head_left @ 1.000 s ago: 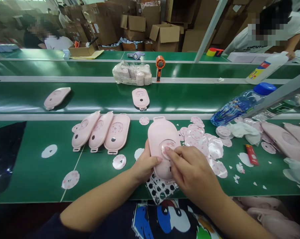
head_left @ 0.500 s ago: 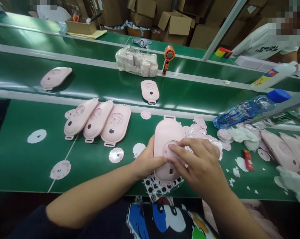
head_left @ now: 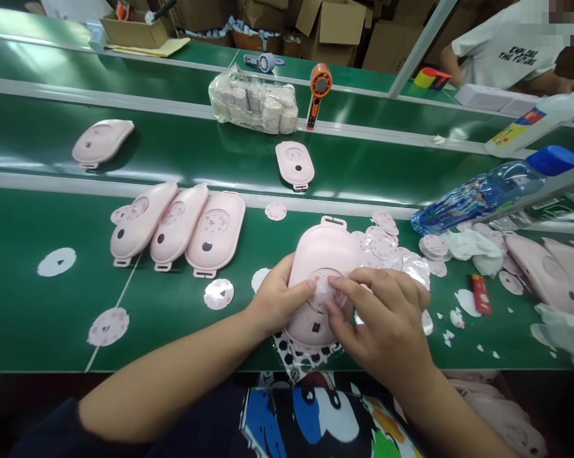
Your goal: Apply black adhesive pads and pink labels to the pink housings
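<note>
A pink oval shell [head_left: 321, 254] lies on the green table [head_left: 39, 318] in front of me, over a black-dotted sheet [head_left: 300, 358]. My left hand [head_left: 274, 299] grips the shell's left side, thumb on top. My right hand [head_left: 384, 318] presses fingertips on a round pink sticker [head_left: 321, 287] in the shell's circular recess. Three more pink shells [head_left: 179, 222] lie side by side to the left. A heap of round stickers [head_left: 386, 245] sits just right of the held shell.
Loose sticker discs [head_left: 218, 294] dot the table. Two pink shells [head_left: 295, 162] ride the conveyor behind. A blue-capped bottle [head_left: 494, 187], a red lighter-like item [head_left: 480, 294] and more shells [head_left: 544, 270] lie right. A bag of rolls [head_left: 253, 105] and an orange tape dispenser [head_left: 318, 86] stand behind; a person [head_left: 506, 48] works far right.
The view has tipped downward. The shell's far end has lifted and tilted toward me. My right fingers have shifted over the round sticker, still pressing it.
</note>
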Demonstrator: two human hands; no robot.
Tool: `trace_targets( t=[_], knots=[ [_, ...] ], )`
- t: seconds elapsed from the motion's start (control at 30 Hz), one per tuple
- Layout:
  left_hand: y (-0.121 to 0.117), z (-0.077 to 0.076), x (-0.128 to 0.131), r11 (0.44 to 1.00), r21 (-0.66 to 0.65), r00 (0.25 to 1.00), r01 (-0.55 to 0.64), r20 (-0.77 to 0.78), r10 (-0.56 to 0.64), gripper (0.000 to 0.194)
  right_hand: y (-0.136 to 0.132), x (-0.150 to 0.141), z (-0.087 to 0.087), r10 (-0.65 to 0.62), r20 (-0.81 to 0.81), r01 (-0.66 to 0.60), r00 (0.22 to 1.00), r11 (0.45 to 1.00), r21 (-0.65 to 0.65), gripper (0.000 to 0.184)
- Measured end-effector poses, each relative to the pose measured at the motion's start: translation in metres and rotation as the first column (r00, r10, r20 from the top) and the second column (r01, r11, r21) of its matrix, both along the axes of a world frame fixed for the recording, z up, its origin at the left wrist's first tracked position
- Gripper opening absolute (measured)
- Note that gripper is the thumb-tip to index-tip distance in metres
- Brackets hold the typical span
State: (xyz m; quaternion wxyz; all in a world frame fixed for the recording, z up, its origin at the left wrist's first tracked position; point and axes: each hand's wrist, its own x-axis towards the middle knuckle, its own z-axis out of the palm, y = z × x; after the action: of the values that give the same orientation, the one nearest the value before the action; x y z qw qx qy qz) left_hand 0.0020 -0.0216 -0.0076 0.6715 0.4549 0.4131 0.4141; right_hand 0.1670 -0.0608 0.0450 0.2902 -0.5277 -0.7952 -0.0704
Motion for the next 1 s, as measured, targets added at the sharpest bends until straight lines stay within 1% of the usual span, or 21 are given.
trace_targets(
  t=[0.13,0.23,0.3,0.37,0.47,0.53,0.6,0.7,0.73,0.8,0.83,0.87,0.9,0.93,0.97,1.0],
  knots=[
    [0.001,0.003,0.0,0.996,0.083,0.997,0.028,-0.068,-0.022,0.044,0.0,0.0,-0.003,-0.005,-0.012,0.005,1.0,1.0,0.014,0.012],
    [0.002,0.003,0.001,0.993,0.118,0.991,0.018,-0.133,-0.002,0.045,0.001,0.001,-0.005,0.071,0.004,-0.071,0.997,0.997,0.009,0.014],
    [0.003,0.001,0.001,0.991,0.129,0.989,0.021,-0.149,-0.002,0.048,0.004,0.001,-0.007,0.115,0.005,-0.115,0.993,0.993,-0.014,0.013],
    [0.003,-0.002,0.001,0.992,0.12,0.991,0.034,-0.129,-0.018,0.051,0.007,0.0,-0.009,0.117,-0.013,-0.118,0.993,0.992,-0.05,0.01],
    [0.004,-0.007,0.001,0.996,0.078,0.996,0.035,-0.085,-0.029,0.053,0.01,0.0,-0.011,0.077,-0.093,-0.088,0.993,0.989,-0.122,0.007],
    [0.004,-0.01,0.001,0.999,0.042,0.999,0.03,-0.044,-0.028,0.053,0.011,0.002,-0.008,0.051,-0.189,-0.08,0.981,0.986,-0.148,0.008],
    [0.004,-0.011,0.001,1.0,0.008,1.0,0.021,0.019,-0.021,0.052,0.01,0.006,-0.003,0.048,-0.27,-0.088,0.962,0.986,-0.139,0.01],
    [0.004,-0.01,0.001,1.0,-0.018,0.997,0.012,0.079,-0.011,0.053,0.005,0.016,0.003,0.048,-0.312,-0.099,0.949,0.984,-0.151,0.008],
    [0.003,-0.01,0.0,1.0,-0.019,0.997,0.01,0.077,-0.009,0.053,0.004,0.017,0.003,0.03,-0.345,-0.095,0.938,0.98,-0.175,0.015],
    [0.002,-0.009,0.0,1.0,-0.011,0.999,0.012,0.045,-0.012,0.055,0.001,0.018,-0.001,-0.038,-0.458,-0.109,0.888,0.951,-0.29,0.048],
    [0.001,-0.008,0.0,1.0,-0.001,1.0,0.014,0.024,-0.014,0.056,-0.001,0.016,-0.005,-0.091,-0.513,-0.132,0.854,0.914,-0.383,0.064],
    [0.0,-0.008,0.0,1.0,0.01,1.0,0.013,0.004,-0.013,0.056,-0.001,0.013,-0.01,-0.148,-0.551,-0.167,0.821,0.862,-0.479,0.075],
    [-0.001,-0.007,0.0,1.0,0.02,1.0,0.011,-0.011,-0.011,0.056,-0.002,0.01,-0.015,-0.2,-0.574,-0.2,0.794,0.805,-0.558,0.081],
    [-0.001,-0.006,0.0,1.0,0.028,1.0,0.008,-0.021,-0.008,0.055,-0.002,0.006,-0.02,-0.243,-0.589,-0.223,0.771,0.762,-0.607,0.082],
    [-0.002,-0.005,0.0,0.999,0.034,1.0,0.003,-0.028,-0.002,0.055,-0.002,0.003,-0.024,-0.276,-0.604,-0.231,0.748,0.744,-0.627,0.082],
    [-0.002,-0.004,0.0,0.999,0.039,0.999,-0.002,-0.034,0.003,0.054,-0.001,0.0,-0.028,-0.295,-0.624,-0.23,0.724,0.749,-0.622,0.08]
  ],
)
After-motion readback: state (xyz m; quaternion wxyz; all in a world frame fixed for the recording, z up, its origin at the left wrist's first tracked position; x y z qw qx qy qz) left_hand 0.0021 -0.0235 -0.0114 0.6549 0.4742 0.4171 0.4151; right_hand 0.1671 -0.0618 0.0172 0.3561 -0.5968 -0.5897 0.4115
